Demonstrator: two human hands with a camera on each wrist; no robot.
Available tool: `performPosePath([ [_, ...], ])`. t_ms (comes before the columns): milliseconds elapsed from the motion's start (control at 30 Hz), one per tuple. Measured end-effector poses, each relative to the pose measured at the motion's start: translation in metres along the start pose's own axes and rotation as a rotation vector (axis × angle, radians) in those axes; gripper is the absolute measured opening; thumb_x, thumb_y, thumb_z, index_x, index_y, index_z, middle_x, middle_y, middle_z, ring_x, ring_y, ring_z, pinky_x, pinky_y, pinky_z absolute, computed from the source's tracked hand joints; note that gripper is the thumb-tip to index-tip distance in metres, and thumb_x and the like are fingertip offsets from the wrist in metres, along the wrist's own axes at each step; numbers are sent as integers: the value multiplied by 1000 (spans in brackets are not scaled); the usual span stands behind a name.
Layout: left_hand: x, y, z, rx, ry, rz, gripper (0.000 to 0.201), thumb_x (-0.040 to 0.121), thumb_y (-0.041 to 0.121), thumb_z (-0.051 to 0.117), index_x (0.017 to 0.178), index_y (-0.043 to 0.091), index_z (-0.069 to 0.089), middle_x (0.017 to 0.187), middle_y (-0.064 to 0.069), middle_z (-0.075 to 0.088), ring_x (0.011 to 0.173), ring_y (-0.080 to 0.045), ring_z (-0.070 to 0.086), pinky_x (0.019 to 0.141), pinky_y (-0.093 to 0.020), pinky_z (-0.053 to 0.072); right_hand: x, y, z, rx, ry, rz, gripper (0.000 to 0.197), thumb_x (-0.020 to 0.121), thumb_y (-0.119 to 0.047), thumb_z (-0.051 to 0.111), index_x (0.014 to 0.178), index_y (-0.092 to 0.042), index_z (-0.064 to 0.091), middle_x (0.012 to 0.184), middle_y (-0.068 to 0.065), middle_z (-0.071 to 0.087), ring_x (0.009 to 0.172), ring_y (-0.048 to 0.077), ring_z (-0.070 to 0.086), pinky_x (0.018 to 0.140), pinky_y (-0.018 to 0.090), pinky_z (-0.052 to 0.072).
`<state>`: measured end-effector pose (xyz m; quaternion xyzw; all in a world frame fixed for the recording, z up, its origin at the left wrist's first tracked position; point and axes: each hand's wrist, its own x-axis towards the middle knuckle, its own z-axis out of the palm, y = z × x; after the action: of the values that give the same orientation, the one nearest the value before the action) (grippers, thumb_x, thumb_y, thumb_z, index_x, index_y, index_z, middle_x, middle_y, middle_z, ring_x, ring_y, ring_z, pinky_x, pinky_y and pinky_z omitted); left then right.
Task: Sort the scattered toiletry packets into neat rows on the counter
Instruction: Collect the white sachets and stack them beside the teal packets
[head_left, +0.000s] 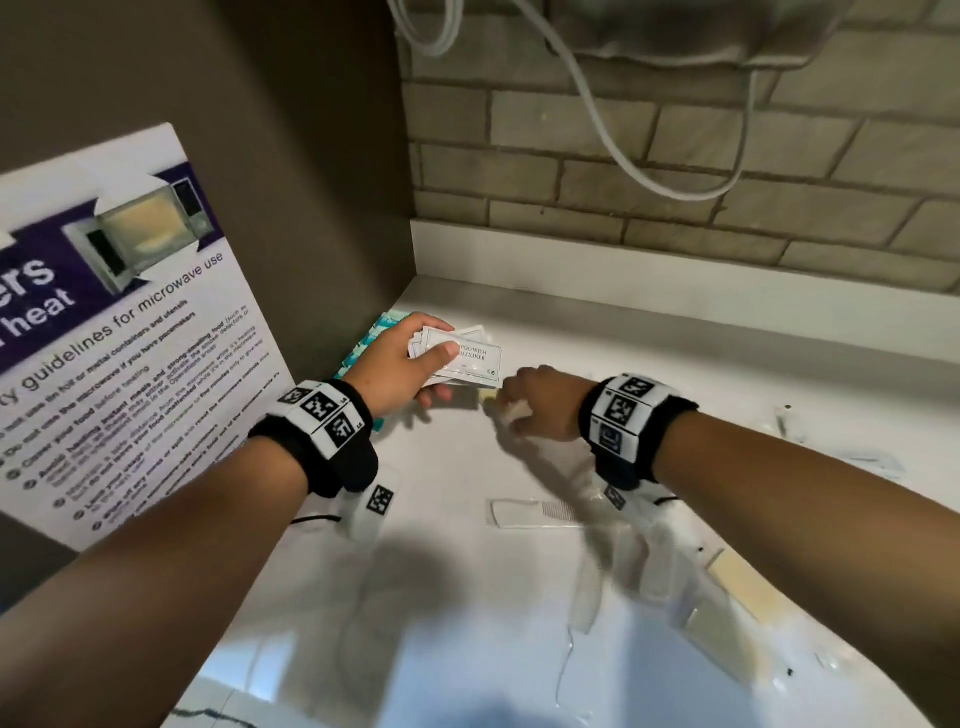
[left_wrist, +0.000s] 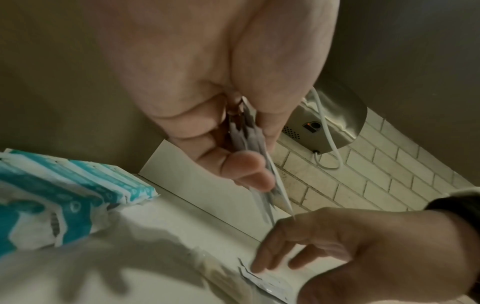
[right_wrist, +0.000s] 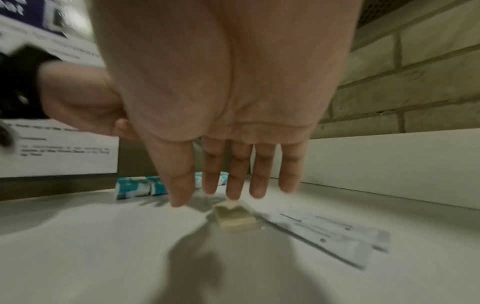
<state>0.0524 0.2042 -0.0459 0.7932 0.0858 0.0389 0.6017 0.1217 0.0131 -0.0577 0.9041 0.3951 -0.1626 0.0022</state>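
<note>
Packets (head_left: 470, 358) half-hidden in left hand (head_left: 400, 366) fingers' pinch; right hand (head_left: 540, 408) splayed, empty, blurred.

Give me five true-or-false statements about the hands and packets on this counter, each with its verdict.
1. The left hand holds a stack of white shampoo packets. True.
2. The right hand grips a comb. False: its fingers are straight and hold nothing, reaching down toward a small beige packet on the counter.
3. Teal-and-white packets lie in the corner by the wall. True.
4. The microwave guidelines sign lies flat on the counter. False: it leans upright against the wall on the left.
5. Two white sachets lie on the counter beside the beige packet. True.
</note>
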Motion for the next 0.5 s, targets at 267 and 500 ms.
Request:
performPosePath([
  [267,11,-3,-13,13,21,11,20,96,16,58,116,17,55,96,-10,70,66,-25,67,55,-29,54,57,19,11,-150,-82,129,57,88,-58,45,140,-36,36,148,-3,38,135,28,27,109,44,26],
  [500,26,-12,-1,-13,-29,-24,16,95,16,59,110,21,56,102,-8,71,82,-36,72,71,-43,58,33,17,27,-124,-60,18,53,92,-43,45,141,-25,38,143,0,44,126,28,34,101,42,30],
])
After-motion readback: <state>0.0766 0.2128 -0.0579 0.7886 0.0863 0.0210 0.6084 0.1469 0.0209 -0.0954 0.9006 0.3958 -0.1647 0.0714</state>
